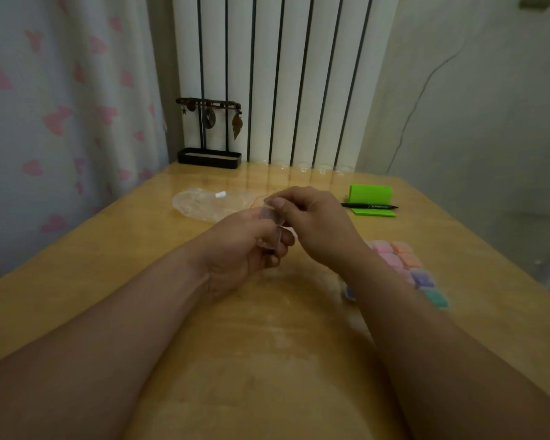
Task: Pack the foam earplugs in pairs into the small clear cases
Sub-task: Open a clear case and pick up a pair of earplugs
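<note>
From my remote station, the nearest item in view is the wooden desk (251, 360), with both bare forearms extending forward over it. At mid-desk, the left hand (242, 246) has its fingers curled round the lower part of one small clear case (270, 223), held above the desk surface. The right hand (318, 223) pinches the upper edge of the same case between thumb and fingertips. I cannot tell whether the case is open or whether it contains earplugs. To the right, partly hidden by the right forearm, rows of filled cases (407, 265) lie on the desk, showing pink, orange, purple and teal contents. Beyond the hands lies a crumpled plastic bag (210, 203). Further right, a black pen (369, 205) rests across a green pad (370, 193). At the far edge stands a black jewellery stand (208, 134), in front of a white radiator (283, 74).
</note>
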Motion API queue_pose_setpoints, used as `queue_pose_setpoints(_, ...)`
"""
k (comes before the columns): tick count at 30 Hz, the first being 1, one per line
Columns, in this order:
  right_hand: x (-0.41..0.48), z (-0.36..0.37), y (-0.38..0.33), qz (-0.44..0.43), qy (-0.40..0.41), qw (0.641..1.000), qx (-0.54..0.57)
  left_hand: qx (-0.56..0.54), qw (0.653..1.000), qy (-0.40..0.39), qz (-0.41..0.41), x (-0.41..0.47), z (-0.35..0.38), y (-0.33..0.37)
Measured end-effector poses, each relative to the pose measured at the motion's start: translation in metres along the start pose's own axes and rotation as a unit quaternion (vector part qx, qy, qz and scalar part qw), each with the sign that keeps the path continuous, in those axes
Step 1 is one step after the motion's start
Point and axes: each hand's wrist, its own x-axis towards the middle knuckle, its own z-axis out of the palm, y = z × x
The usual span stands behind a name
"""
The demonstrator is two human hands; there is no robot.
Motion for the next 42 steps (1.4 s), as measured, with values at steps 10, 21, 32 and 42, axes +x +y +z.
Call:
queue_pose_setpoints(10, 0.005, -0.005, 0.007, 0.038, 0.069, 0.996, -0.038, -0.237, 0.963, 0.126, 0.017, 0.007, -0.028, 0.012)
queue_pose_setpoints(21, 0.004, 0.011, 0.015, 0.047, -0.082, 0.922, -0.375, -0.285, 0.942, 0.178, 0.006, 0.007, -0.028, 0.011)
queue_pose_setpoints(32, 0.004, 0.01, 0.013, 0.045, -0.047, 0.939, -0.337, -0.245, 0.956, 0.161, -0.033, 0.007, -0.015, 0.006)
queue_pose_setpoints(42, -0.004, -0.002, -0.021, -0.023, 0.075, 0.992, -0.094, -0.229, 0.961, 0.144, -0.054, 0.005, -0.009, 0.004)
